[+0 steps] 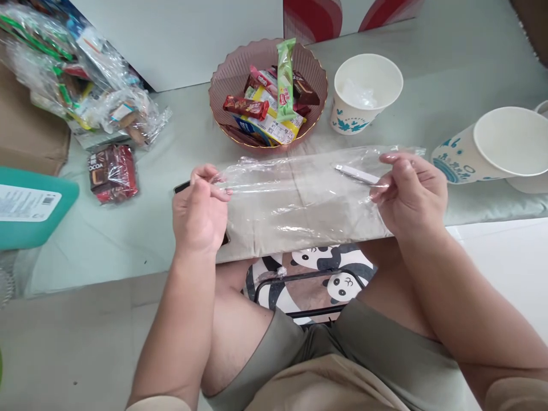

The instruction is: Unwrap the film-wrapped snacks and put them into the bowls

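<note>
I hold a clear plastic bag (299,194) stretched flat between both hands above the near edge of the pale green table (180,148). My left hand (201,208) pinches the bag's left end with closed fingers. My right hand (409,191) pinches its right end, near a white strip (357,174) on the plastic. A dark object under my left hand is mostly hidden.
A pink bowl (229,77) of wrapped snacks stands behind the bag. Paper cups sit at the right, one upright (366,94) and one tilted (492,148). Snack packs in plastic (85,80) and a red cocoa pack (112,172) lie at left, with a teal container (34,208). A panda stool (312,282) is between my knees.
</note>
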The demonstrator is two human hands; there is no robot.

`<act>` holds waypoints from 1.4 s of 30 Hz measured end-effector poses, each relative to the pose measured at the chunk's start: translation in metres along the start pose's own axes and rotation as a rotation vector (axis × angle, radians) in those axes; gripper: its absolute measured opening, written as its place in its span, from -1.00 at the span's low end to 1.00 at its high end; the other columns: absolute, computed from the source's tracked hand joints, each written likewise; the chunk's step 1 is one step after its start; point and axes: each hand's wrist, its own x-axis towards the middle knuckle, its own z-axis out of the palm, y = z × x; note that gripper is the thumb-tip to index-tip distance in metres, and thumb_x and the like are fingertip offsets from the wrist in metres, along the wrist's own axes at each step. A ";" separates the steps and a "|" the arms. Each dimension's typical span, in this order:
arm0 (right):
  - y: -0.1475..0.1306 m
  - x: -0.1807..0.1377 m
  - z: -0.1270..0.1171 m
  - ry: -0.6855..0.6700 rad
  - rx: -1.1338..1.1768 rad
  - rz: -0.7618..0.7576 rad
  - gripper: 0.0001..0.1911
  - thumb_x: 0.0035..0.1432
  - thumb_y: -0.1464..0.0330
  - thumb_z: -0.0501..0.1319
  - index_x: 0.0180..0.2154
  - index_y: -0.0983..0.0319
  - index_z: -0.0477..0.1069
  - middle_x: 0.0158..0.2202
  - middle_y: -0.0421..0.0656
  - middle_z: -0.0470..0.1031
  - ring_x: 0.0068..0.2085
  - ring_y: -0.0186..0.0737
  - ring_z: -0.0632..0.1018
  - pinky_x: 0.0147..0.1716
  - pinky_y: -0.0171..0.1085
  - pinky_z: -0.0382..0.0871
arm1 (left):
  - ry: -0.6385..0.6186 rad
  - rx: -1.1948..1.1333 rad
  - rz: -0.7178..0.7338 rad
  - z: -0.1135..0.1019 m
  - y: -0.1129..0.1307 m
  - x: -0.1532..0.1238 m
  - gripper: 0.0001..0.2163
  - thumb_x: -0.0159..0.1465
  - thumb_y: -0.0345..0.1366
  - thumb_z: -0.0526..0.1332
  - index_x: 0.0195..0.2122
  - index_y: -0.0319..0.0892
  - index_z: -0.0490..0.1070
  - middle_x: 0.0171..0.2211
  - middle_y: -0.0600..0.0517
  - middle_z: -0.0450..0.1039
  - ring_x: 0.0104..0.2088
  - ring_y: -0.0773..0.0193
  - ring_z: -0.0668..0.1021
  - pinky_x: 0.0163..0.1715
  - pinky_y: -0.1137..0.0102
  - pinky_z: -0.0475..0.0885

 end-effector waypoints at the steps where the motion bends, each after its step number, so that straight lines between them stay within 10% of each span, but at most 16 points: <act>1: 0.001 -0.001 -0.002 -0.019 -0.003 -0.011 -0.63 0.20 -0.06 0.32 -0.18 0.07 0.48 -0.63 -0.34 0.26 -0.62 -0.30 0.40 -0.59 -0.25 0.34 | -0.025 0.010 0.007 -0.002 0.000 -0.001 -0.61 0.08 0.19 0.47 -0.55 -0.04 0.62 -0.06 -0.03 0.47 -0.05 0.18 0.51 -0.16 0.36 0.54; 6: 0.004 -0.006 -0.002 -0.044 0.030 -0.027 -0.63 0.26 -0.01 0.30 0.01 -0.06 0.34 -0.54 -0.33 0.32 -0.50 -0.21 0.53 -0.52 -0.23 0.40 | -0.211 0.203 -0.004 -0.010 -0.010 -0.003 -0.71 -0.02 0.06 0.57 -0.39 0.02 0.70 0.33 0.05 0.35 0.38 -0.10 0.32 0.20 0.16 0.48; 11: 0.005 -0.006 0.001 -0.139 0.067 -0.112 -0.23 0.12 0.10 0.43 0.27 -0.18 0.13 -0.31 -0.28 0.55 -0.30 -0.17 0.63 -0.21 -0.10 0.58 | -0.159 0.110 0.106 -0.002 -0.012 -0.001 -0.77 0.19 0.04 0.46 -0.41 0.02 0.69 0.06 0.05 0.65 0.22 0.00 0.56 0.26 0.07 0.43; 17: 0.021 -0.008 -0.003 -0.438 -0.212 -0.167 -0.08 0.08 0.22 0.45 0.37 -0.11 0.05 -0.12 -0.17 0.58 -0.23 -0.17 0.62 -0.18 -0.07 0.61 | -0.261 -0.060 -0.061 -0.004 -0.011 0.004 -0.68 0.14 -0.03 0.52 -0.09 0.10 0.66 -0.10 0.05 0.69 -0.07 0.14 0.70 -0.06 0.24 0.63; 25: 0.024 0.002 0.003 -0.267 -0.278 -0.073 -0.22 0.19 0.29 0.33 0.37 -0.04 0.08 -0.10 -0.14 0.62 -0.34 -0.27 0.57 -0.41 -0.27 0.51 | -0.189 0.034 -0.341 0.000 -0.019 0.011 -0.35 0.04 -0.23 0.53 0.18 0.13 0.43 -0.16 0.04 0.58 -0.51 0.35 0.59 -0.54 0.45 0.46; 30: 0.020 0.013 0.005 -0.133 -0.258 0.033 -0.24 0.09 0.36 0.39 0.31 0.02 0.25 -0.20 -0.15 0.67 -0.45 -0.28 0.53 -0.46 -0.23 0.48 | -0.086 0.115 -0.538 0.005 -0.017 0.017 -0.40 0.04 -0.35 0.47 0.15 0.03 0.47 -0.32 0.04 0.60 -0.66 0.47 0.38 -0.69 0.55 0.14; 42: -0.011 -0.006 -0.015 -0.276 -0.411 0.256 -0.19 0.00 0.36 0.44 0.29 0.13 0.30 -0.37 -0.25 0.55 -0.61 -0.39 0.41 -0.67 -0.34 0.32 | -0.078 0.169 -0.652 0.010 -0.009 0.012 -0.82 0.08 -0.40 0.42 -0.25 -0.21 0.63 -0.26 -0.05 0.61 -0.25 0.23 0.67 -0.34 0.45 0.59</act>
